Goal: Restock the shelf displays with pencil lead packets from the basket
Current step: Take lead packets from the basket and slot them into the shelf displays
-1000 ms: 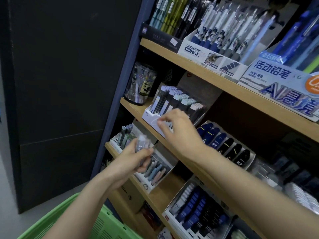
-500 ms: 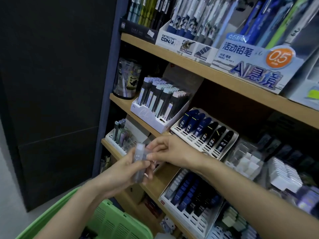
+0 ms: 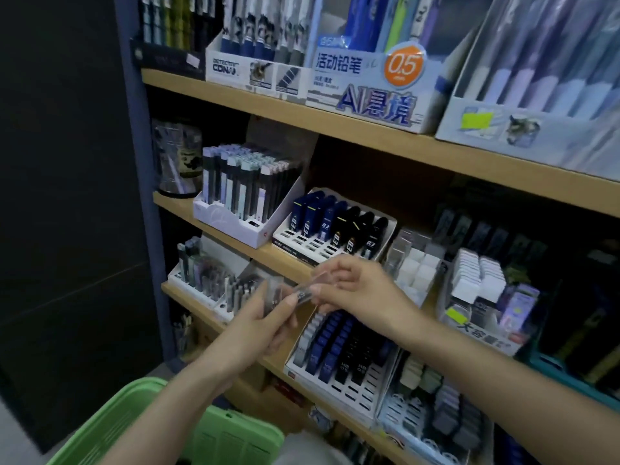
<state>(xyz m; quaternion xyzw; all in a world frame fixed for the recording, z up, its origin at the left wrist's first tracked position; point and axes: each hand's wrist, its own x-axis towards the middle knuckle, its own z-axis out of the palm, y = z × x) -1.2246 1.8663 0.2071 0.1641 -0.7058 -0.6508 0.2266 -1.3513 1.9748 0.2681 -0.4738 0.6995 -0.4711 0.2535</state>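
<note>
Your basket [image 3: 110,414], near left: bright green, slotted walls; shelf boards [image 3: 369,137]: pale tan wood; shelf upright [image 3: 134,146], left: dull blue; display tray [image 3: 231,226], middle board: white; row of packets [image 3: 330,221] right of it: navy, then black, with white lettering; pencil lead packet [image 3: 303,292], centre: clear, with dark contents; price disc [image 3: 404,67], far top: orange, white "0.5"; sticker [image 3: 476,119], far right: yellow-green.

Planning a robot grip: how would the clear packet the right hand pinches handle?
The packet is probably stiff: it looks straight in the pinch of the right hand. Likely light: small, thin, merely pinched. Its clear glossy shell may be slippery.
</note>
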